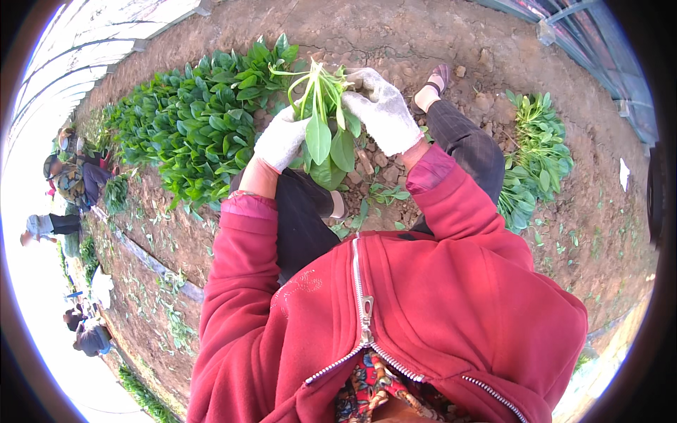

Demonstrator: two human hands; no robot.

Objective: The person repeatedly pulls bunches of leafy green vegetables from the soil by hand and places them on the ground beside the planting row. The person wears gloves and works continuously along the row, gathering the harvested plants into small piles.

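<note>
A small bunch of spinach-like leafy greens [320,135] is held up in front of me, pale stem ends at the top and broad leaves hanging down. My left hand [283,137], in a white knit glove, grips the bunch from its left side. On the other side my right hand [382,108], gloved the same way, has its bent fingers and thumb at the stems; the fingertips are partly hidden among them. Below the bunch, loose leaves [389,194] lie on cloddy soil between my legs.
A dense bed of growing greens [195,121] spreads to the left. Picked greens [539,153] lie in a row on the soil at right, beyond my bent leg [465,143]. Other people [74,177] are at far left. A greenhouse frame [587,42] borders the plot.
</note>
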